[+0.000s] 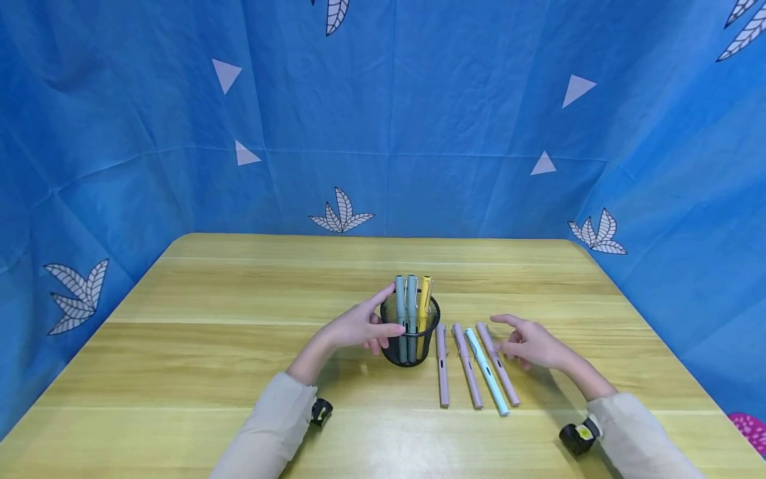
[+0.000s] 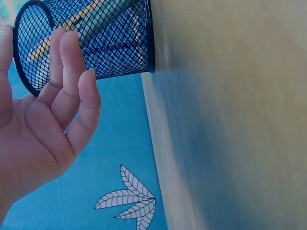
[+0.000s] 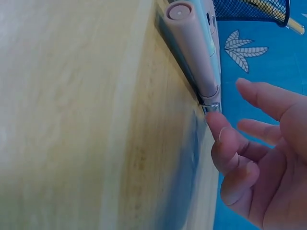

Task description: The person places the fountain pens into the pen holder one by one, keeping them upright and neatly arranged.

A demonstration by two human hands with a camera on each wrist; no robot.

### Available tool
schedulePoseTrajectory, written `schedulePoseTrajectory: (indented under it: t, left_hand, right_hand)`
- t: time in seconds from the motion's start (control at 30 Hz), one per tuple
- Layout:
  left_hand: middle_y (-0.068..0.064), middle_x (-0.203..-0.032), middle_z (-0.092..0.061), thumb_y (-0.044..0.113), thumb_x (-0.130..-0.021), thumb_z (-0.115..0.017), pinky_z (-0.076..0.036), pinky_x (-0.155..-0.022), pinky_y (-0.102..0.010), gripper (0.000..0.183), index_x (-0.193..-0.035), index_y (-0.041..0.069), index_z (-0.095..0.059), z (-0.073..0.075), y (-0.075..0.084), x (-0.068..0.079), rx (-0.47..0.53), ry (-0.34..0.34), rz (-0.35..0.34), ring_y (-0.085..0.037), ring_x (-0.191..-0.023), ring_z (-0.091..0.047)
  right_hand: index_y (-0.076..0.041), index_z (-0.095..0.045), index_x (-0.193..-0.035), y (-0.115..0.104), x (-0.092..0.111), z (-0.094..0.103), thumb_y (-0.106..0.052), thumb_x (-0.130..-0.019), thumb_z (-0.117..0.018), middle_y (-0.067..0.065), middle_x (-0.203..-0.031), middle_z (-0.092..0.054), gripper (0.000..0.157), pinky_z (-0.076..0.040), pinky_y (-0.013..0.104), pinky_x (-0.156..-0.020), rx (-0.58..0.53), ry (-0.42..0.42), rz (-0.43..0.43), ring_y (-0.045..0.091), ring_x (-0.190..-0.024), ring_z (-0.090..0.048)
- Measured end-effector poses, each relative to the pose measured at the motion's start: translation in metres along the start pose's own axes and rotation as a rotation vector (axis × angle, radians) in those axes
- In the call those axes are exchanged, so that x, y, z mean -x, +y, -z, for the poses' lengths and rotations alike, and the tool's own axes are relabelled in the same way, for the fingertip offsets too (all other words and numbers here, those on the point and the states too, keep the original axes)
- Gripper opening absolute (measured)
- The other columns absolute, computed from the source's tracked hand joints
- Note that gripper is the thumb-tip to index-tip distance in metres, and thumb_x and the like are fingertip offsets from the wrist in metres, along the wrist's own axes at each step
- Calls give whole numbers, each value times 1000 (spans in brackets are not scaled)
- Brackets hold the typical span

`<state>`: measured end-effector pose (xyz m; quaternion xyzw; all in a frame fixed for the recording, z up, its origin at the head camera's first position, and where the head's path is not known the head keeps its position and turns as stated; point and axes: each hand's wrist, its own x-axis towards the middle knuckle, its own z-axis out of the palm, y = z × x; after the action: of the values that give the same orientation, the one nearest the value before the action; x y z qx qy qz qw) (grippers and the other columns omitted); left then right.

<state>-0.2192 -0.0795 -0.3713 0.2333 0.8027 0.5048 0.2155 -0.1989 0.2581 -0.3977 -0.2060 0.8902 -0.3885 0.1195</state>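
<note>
A black mesh pen holder (image 1: 387, 354) stands upright at mid-table with two grey-blue pens (image 1: 411, 303) and a yellow pen (image 1: 424, 301) in it. My left hand (image 1: 350, 326) holds it at the rim, thumb at the front and index finger at the back; the other fingers lie along the mesh wall in the left wrist view. Right of the holder, three lilac pens (image 1: 443, 376) and a light blue pen (image 1: 489, 378) lie in a row. My right hand (image 1: 531, 342) hovers by the rightmost lilac pen (image 3: 194, 52), a fingertip right at its clip end, fingers loosely bent and holding nothing.
The wooden table (image 1: 179, 372) spreads around the holder and pens. Behind it hangs a blue cloth (image 1: 383, 120) with white leaf and triangle prints. A black wrist device (image 1: 578, 438) is strapped at the right sleeve, another wrist device (image 1: 322, 412) at the left.
</note>
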Motion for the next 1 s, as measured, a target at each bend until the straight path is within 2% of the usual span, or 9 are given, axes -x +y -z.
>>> schedulePoseTrajectory:
  t: [0.2, 0.33, 0.47, 0.67, 0.87, 1.0]
  left_hand:
    - [-16, -72, -60, 27, -86, -60, -46, -55, -39, 83, -145, 22, -3, 0, -1, -2, 4, 0, -3, -38, -62, -59]
    - [-15, -71, -60, 29, -86, -60, -47, -57, -40, 82, -145, 24, -3, 0, -2, -2, 0, 4, 0, -32, -58, -60]
    - [-14, -71, -60, 32, -85, -61, -47, -57, -39, 82, -144, 28, -5, 0, -1, -1, 0, 8, 5, -27, -57, -60]
    - [-15, -72, -60, 30, -85, -61, -46, -55, -37, 82, -145, 26, -4, 0, 1, 0, 2, 8, 8, -34, -60, -60]
    - [-19, -73, -60, 24, -86, -60, -47, -58, -38, 82, -145, 17, -4, 0, 19, 11, 21, -7, 8, -44, -68, -58]
    - [-18, -73, -60, 25, -86, -60, -47, -59, -38, 81, -145, 16, -5, 0, 25, 16, 13, -8, -6, -41, -66, -58]
  right_hand:
    - [6, -21, -137, 0, 0, 0, -16, -87, -59, 11, -57, -55, 67, -41, 30, -34, -26, -84, -74, 16, -36, -47]
    - [0, -15, -141, 0, 0, 2, -21, -85, -61, 12, -57, -56, 75, -40, 29, -32, -42, -134, -123, 19, -35, -50]
    - [-5, -8, -143, 0, 0, 4, -24, -83, -64, 14, -57, -57, 84, -45, 37, -34, -97, -189, -167, 23, -37, -53]
    - [-13, 2, -144, 4, 0, 4, -24, -82, -66, 18, -59, -58, 92, -48, 44, -41, -188, -255, -224, 26, -41, -57]
    - [-18, 6, -144, 8, -3, 2, -24, -81, -67, 18, -57, -57, 96, -49, 43, -43, -259, -274, -282, 24, -41, -57]
    - [-19, 7, -144, 9, -4, 2, -23, -81, -67, 18, -56, -57, 97, -49, 43, -43, -295, -280, -305, 24, -40, -57]
